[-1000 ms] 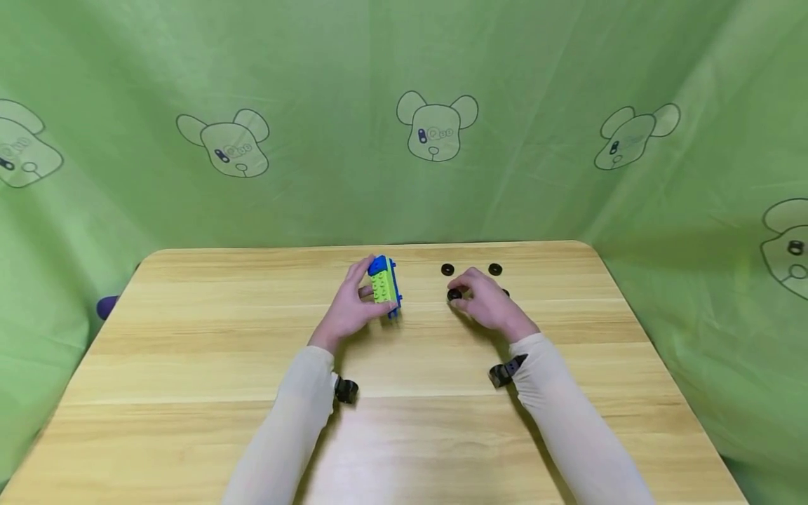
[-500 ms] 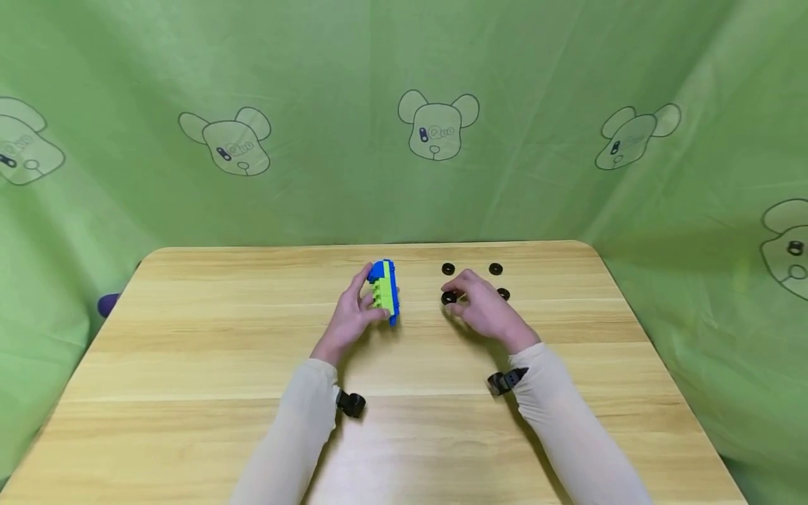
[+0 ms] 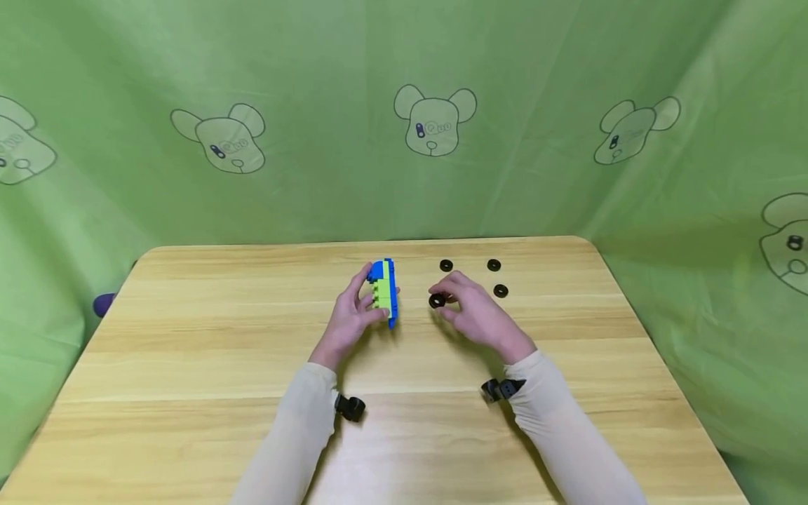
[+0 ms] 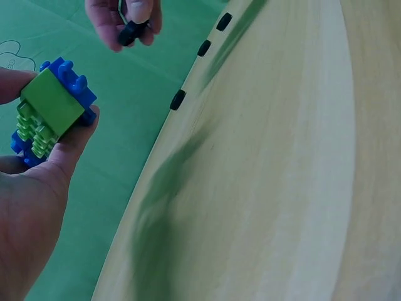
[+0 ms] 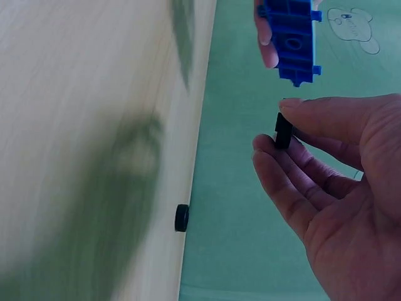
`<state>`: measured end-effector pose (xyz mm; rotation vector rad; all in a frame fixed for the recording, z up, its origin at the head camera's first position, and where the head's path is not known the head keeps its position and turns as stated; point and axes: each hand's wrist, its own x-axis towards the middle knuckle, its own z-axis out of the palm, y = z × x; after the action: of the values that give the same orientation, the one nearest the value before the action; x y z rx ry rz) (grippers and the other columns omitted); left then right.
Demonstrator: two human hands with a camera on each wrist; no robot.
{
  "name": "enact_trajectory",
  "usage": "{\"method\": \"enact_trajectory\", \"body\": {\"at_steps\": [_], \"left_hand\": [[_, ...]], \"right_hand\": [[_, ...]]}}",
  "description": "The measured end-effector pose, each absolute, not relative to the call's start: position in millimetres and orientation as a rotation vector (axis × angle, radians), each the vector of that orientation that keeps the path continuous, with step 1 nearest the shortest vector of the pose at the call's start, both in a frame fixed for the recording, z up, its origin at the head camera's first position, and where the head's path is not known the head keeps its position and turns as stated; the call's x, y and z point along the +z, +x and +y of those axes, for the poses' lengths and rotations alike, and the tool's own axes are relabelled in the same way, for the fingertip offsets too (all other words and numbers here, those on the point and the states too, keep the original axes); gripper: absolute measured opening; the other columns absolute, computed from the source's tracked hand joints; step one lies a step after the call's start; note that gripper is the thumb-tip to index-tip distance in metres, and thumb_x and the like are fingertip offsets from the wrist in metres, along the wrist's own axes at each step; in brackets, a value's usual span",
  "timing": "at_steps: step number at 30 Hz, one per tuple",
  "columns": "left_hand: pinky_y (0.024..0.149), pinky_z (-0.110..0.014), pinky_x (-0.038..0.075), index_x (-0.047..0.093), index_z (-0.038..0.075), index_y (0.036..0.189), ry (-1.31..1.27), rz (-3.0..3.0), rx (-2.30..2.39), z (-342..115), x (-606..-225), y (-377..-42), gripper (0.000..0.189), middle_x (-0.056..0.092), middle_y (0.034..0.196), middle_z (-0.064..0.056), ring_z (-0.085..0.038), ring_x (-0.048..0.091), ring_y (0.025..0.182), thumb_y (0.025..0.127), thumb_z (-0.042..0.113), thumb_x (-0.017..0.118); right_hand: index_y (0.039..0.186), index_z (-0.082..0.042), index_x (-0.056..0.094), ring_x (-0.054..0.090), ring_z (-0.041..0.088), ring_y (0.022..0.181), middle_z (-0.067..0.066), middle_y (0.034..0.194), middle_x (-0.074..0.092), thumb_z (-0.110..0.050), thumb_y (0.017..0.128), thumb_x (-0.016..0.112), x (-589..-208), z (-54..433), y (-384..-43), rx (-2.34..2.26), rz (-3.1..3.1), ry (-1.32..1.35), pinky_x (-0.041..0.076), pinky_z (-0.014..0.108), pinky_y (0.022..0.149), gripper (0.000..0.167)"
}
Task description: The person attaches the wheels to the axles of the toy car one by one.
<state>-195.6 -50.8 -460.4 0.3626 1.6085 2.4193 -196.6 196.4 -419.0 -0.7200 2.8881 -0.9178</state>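
Note:
My left hand point(image 3: 344, 319) grips a toy car body point(image 3: 384, 294) of lime-green studded bricks on a blue base, tipped on its side. In the right wrist view, its blue underside point(image 5: 293, 44) with small axle pegs faces the other hand. Between thumb and fingertips, my right hand point(image 3: 478, 313) pinches a black toy wheel point(image 5: 284, 130), raised over the table a short way right of the car body. A gap separates wheel and car body.
Three more black wheels lie flat near the table's back edge: one at the left point(image 3: 446, 266), one at the right point(image 3: 494, 265), one nearer point(image 3: 501, 290). A green curtain point(image 3: 315, 189) hangs behind the wooden table point(image 3: 410, 435).
My right hand has lifted the wheel and carried it left, toward the car body. My left hand has rolled the car body so its blue base turns to the right.

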Motion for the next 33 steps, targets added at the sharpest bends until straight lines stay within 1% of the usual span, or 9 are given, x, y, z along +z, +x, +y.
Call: {"method": "enact_trajectory", "body": {"at_steps": [2,5,9,13,17,20,27,30,33], "left_hand": [[0.094,-0.032,0.051,0.014,0.01,0.158,0.365,1.602,2.423,-51,-461,-195,0.094,0.037,0.151,-0.018,-0.037,0.049,0.127,0.08,-0.023,0.055],[0.094,-0.032,0.051,0.014,0.011,0.158,0.365,1.605,2.419,-51,-462,-194,0.094,0.028,0.156,-0.015,-0.035,0.049,0.128,0.081,-0.024,0.055],[0.094,-0.032,0.051,0.013,0.01,0.158,0.372,1.598,2.426,-50,-464,-193,0.094,0.019,0.159,-0.013,-0.035,0.049,0.128,0.08,-0.023,0.055],[0.092,-0.032,0.052,0.013,0.009,0.157,0.389,1.533,2.471,-48,-463,-191,0.094,0.012,0.162,-0.008,-0.039,0.047,0.128,0.079,-0.023,0.055],[0.089,-0.03,0.054,0.013,0.007,0.157,0.412,1.466,2.505,-46,-464,-189,0.094,0.007,0.162,-0.007,-0.048,0.042,0.129,0.079,-0.022,0.054],[0.088,-0.03,0.054,0.014,0.005,0.157,0.406,1.472,2.507,-46,-465,-189,0.093,0.009,0.162,-0.008,-0.049,0.043,0.127,0.078,-0.022,0.055],[0.087,-0.03,0.054,0.015,0.006,0.156,0.416,1.465,2.51,-47,-467,-189,0.093,0.012,0.161,-0.007,-0.032,0.056,0.119,0.077,-0.022,0.055],[0.088,-0.03,0.054,0.013,0.005,0.157,0.418,1.442,2.518,-47,-467,-188,0.094,0.012,0.16,-0.008,-0.029,0.058,0.117,0.077,-0.023,0.054],[0.09,-0.03,0.053,0.011,0.005,0.157,0.423,1.433,2.516,-47,-468,-188,0.094,0.012,0.161,-0.008,-0.028,0.056,0.119,0.078,-0.022,0.054]], "right_hand": [[0.126,-0.003,0.062,0.057,0.028,0.11,0.006,0.118,0.056,-0.006,0.089,0.071,-418,195,-195,-0.927,2.907,-0.716,0.047,0.046,0.099,0.038],[0.123,-0.003,0.064,0.058,0.026,0.107,0.004,0.116,0.057,-0.006,0.088,0.073,-416,190,-190,-0.979,2.925,-0.723,0.05,0.044,0.096,0.037],[0.12,-0.003,0.065,0.06,0.023,0.103,0.004,0.114,0.059,-0.008,0.087,0.074,-412,181,-182,-1.059,2.92,-0.811,0.051,0.041,0.094,0.035],[0.119,-0.004,0.066,0.06,0.021,0.103,0.003,0.114,0.059,-0.008,0.086,0.076,-407,170,-175,-1.092,2.912,-0.896,0.051,0.039,0.094,0.035],[0.118,-0.005,0.067,0.06,0.019,0.101,0.001,0.112,0.059,-0.006,0.085,0.077,-404,162,-171,-1.121,2.901,-0.946,0.052,0.036,0.092,0.035],[0.119,-0.004,0.067,0.06,0.018,0.1,0.001,0.112,0.059,-0.004,0.084,0.077,-403,158,-170,-1.146,2.888,-0.985,0.052,0.033,0.091,0.036],[0.121,-0.004,0.066,0.06,0.017,0.099,0.0,0.111,0.058,-0.002,0.082,0.078,-407,152,-169,-1.181,2.887,-1.007,0.053,0.031,0.09,0.042],[0.121,-0.003,0.065,0.061,0.017,0.097,0.0,0.111,0.058,-0.002,0.082,0.079,-408,151,-170,-1.192,2.887,-1.005,0.054,0.03,0.088,0.042],[0.12,-0.003,0.066,0.061,0.017,0.095,0.0,0.111,0.058,-0.001,0.081,0.079,-410,149,-170,-1.205,2.886,-1.0,0.054,0.028,0.085,0.041]]}}
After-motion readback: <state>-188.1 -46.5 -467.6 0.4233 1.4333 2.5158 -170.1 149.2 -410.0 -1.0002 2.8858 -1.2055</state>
